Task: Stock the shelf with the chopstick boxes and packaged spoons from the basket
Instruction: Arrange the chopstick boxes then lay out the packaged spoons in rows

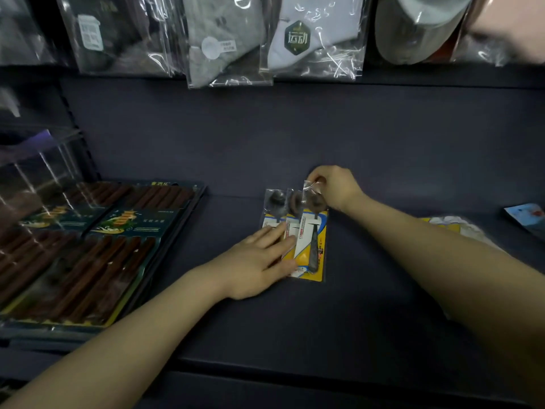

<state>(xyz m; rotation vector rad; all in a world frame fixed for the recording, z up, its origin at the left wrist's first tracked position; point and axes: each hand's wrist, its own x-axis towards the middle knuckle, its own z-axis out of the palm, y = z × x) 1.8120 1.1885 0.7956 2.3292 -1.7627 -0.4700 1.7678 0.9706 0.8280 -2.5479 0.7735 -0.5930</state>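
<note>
I see three spoon packs lying side by side on the dark shelf, a bit overlapped. Each pack has a yellow card and a clear top, and the round spoon ends point to the back.

My right hand is at the far end of the packs. Its fingers are curled and pinch the clear top corner of the rightmost pack. That pack lies just under and in front of this hand.

My left hand is at the near end. Its fingers are straight and lie flat on the lower parts of the left two packs, pressing them down.

Two boxes of brown chopsticks lie flat on the shelf, well to the left of the packs. Bags of socks hang above the shelf at the back.
</note>
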